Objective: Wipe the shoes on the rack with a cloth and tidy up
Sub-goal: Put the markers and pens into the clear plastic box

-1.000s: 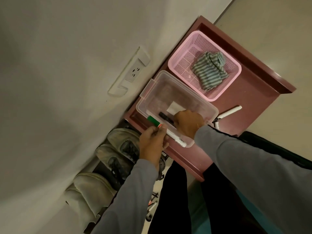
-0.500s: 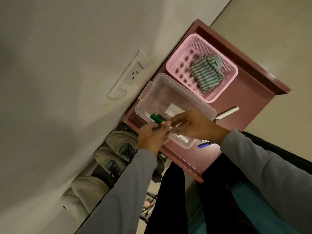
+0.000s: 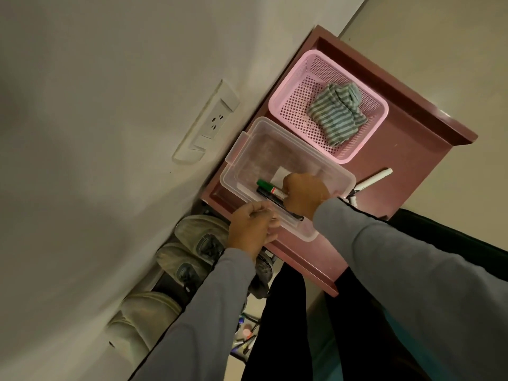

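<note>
Since the earlier frame, the green-capped marker [image 3: 268,187] has been carried from the left hand [image 3: 251,229] into the clear plastic box [image 3: 288,149], where it is gripped by the right hand [image 3: 305,195] above a black marker [image 3: 277,202]. The left hand's fingers are curled at the box's near corner; whether anything is pinched cannot be told. The striped cloth [image 3: 336,112] lies in the pink basket [image 3: 291,86] at the shelf top's [image 3: 398,171] far end. Shoes [image 3: 192,240] sit on the rack below.

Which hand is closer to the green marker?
Right. The right hand is inside the clear box, holding the green marker. The left hand is at the box's near edge.
</note>
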